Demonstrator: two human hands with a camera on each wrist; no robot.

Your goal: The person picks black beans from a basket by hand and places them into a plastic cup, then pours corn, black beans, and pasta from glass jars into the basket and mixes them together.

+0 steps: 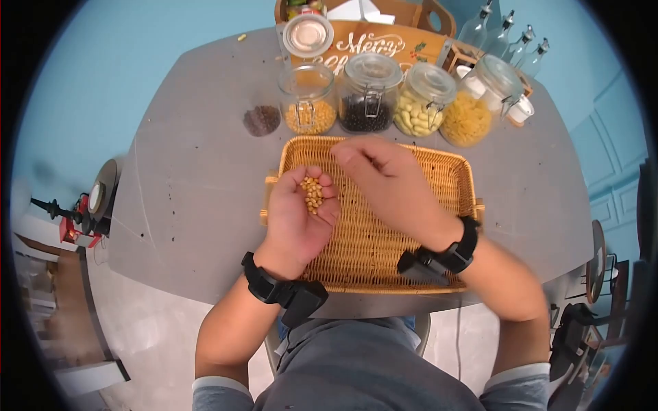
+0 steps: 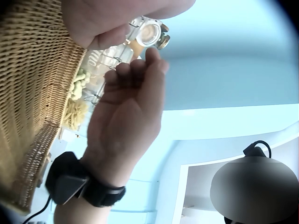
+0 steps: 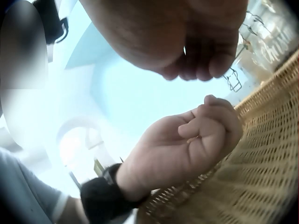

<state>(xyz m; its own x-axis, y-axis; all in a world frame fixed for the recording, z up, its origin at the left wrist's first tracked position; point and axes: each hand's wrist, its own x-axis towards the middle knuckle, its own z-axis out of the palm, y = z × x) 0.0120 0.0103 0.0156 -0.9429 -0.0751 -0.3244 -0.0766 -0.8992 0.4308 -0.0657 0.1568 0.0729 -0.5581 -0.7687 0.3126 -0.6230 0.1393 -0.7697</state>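
Note:
My left hand (image 1: 295, 219) is palm up over the left part of a wicker basket (image 1: 363, 260), its fingers curled up around a small heap of yellow corn kernels (image 1: 313, 195). To its right, my right hand (image 1: 394, 185) hovers above the basket, back of the hand up, fingers bent loosely and thumb near the index finger. From below, in the left wrist view, the right palm (image 2: 124, 112) shows with nothing visible in it. In the right wrist view, the curled left fingers (image 3: 210, 126) hide the kernels. Beyond the basket stands a glass jar of corn (image 1: 310, 118), its lid (image 1: 308, 35) flipped up.
Right of the corn jar stand jars of black beans (image 1: 367, 113), pale green pods or nuts (image 1: 418, 116) and yellow pasta (image 1: 466, 123). Dark reddish-brown grains (image 1: 262, 120) lie to its left. Behind are a wooden crate (image 1: 432, 48) with lettering and several glass bottles (image 1: 500, 34).

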